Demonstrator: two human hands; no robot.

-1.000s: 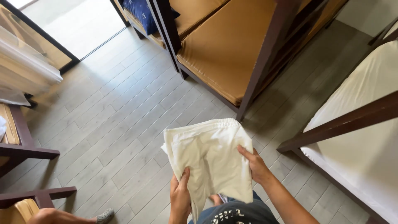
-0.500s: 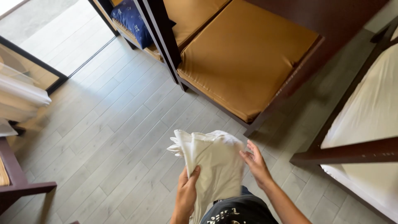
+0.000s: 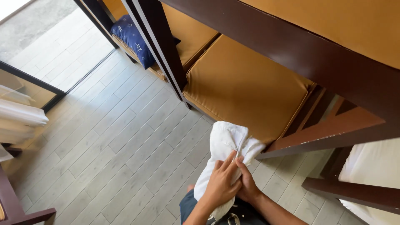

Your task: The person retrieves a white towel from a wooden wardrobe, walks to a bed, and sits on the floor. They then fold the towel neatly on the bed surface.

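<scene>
both hands, left hand (image 3: 220, 187) and right hand (image 3: 246, 183), gripped the white cloth (image 3: 227, 146), fingers clenched; it was bunched, only partly folded, above the floor (image 3: 125, 154).

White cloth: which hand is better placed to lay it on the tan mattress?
Probably the right hand: it grips the white cloth nearer the tan mattress; the left hand overlaps it.

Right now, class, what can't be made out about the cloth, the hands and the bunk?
Head view only:
- White cloth: lower part hidden behind left hand.
- Right hand: mostly covered by the left hand.
- Tan mattress: far end hidden by the dark upper bunk rail.
- Blue pillow: partly behind the post.
</scene>
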